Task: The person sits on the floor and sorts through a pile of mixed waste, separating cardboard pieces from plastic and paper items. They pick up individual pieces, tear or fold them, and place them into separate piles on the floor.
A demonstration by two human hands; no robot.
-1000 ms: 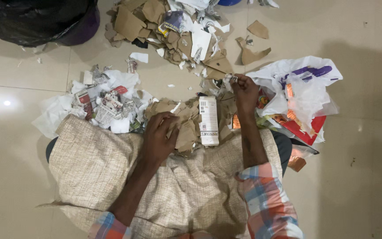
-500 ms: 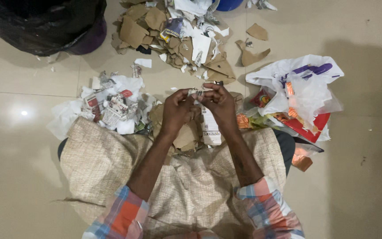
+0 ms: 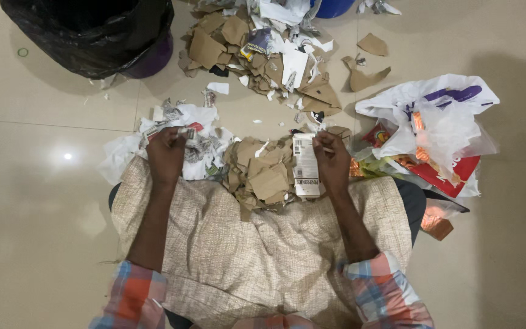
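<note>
Left hand pinching printed scrap over white paper pile. Right hand gripping small scrap beside white carton. Brown cardboard pieces mostly torn; carton whole.

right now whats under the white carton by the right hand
Torn brown cardboard scraps lie under the white carton, over the beige cloth. Anything directly beneath it is covered.

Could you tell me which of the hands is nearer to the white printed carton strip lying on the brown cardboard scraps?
Right. The right hand sits against the white carton strip's right edge, apparently touching it. The left hand is well off to its left, over the pile of printed paper scraps.
</note>
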